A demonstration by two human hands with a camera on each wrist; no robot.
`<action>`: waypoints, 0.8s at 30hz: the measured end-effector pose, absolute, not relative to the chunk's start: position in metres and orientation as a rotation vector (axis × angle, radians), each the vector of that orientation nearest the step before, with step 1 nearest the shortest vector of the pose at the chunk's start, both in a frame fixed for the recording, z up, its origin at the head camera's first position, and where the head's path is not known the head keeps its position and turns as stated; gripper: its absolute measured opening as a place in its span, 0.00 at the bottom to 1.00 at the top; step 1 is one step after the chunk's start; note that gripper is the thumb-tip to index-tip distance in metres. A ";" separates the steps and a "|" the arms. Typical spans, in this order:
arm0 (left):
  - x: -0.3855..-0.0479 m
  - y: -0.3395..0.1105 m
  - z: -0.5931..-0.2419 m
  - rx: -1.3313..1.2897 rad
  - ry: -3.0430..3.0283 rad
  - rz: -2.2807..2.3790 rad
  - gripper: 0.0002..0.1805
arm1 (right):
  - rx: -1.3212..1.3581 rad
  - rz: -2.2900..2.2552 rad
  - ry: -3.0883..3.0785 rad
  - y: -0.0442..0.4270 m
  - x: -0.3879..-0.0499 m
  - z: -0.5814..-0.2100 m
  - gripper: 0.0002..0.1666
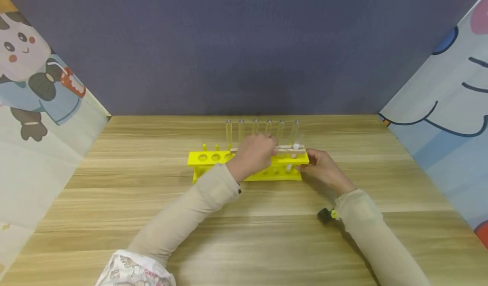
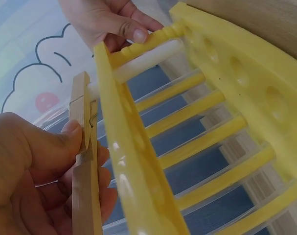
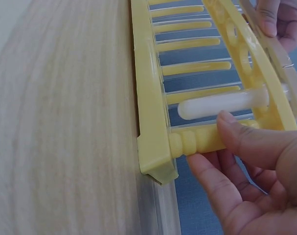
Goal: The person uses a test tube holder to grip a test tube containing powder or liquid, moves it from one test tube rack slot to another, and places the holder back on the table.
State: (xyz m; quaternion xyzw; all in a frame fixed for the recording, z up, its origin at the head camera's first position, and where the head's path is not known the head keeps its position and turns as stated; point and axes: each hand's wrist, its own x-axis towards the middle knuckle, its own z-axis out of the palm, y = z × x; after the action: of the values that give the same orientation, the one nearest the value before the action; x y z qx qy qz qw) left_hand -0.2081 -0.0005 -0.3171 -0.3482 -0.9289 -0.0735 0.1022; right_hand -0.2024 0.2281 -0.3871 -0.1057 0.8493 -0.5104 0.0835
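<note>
My left hand [image 1: 252, 155] grips a wooden test tube clamp [image 2: 86, 188] above a yellow test tube rack [image 1: 209, 162]. The clamp's jaws are at the neck of a test tube with white contents [image 3: 221, 104], just above the rack's top plate. That tube passes through the hole at the rack's right end. Its rounded bottom shows above the base in the right wrist view. My right hand [image 1: 324, 169] holds the rack's right end post [image 3: 202, 140] between thumb and fingers. In the head view, my left hand hides the middle of the rack.
Several clear test tubes [image 1: 228, 134] stand upside down on yellow pegs along the rack's back. Two bare pegs [image 1: 204, 148] show at the left. The rack stands on a wood-grain table [image 1: 267, 226], before a dark blue panel [image 1: 244, 57]. Cartoon-printed sheets flank both sides.
</note>
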 end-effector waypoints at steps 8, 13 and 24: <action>-0.206 -0.002 -0.307 -1.020 -2.728 -0.206 0.04 | -0.348 -1.543 2.514 0.229 -0.203 -0.388 0.23; -0.206 -0.004 -0.303 -1.011 -2.686 -0.207 0.04 | -0.342 -1.520 2.524 0.230 -0.203 -0.388 0.23; -0.206 -0.008 -0.289 -1.004 -2.585 -0.240 0.04 | -0.358 -1.526 2.526 0.230 -0.203 -0.389 0.20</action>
State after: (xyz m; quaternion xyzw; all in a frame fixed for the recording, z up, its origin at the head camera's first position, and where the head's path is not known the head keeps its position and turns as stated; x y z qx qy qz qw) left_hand -0.2060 -0.0084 -0.2893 -0.3549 -0.9139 -0.0847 0.1781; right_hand -0.2025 0.2302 -0.3891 -0.1199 0.8467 -0.5115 0.0844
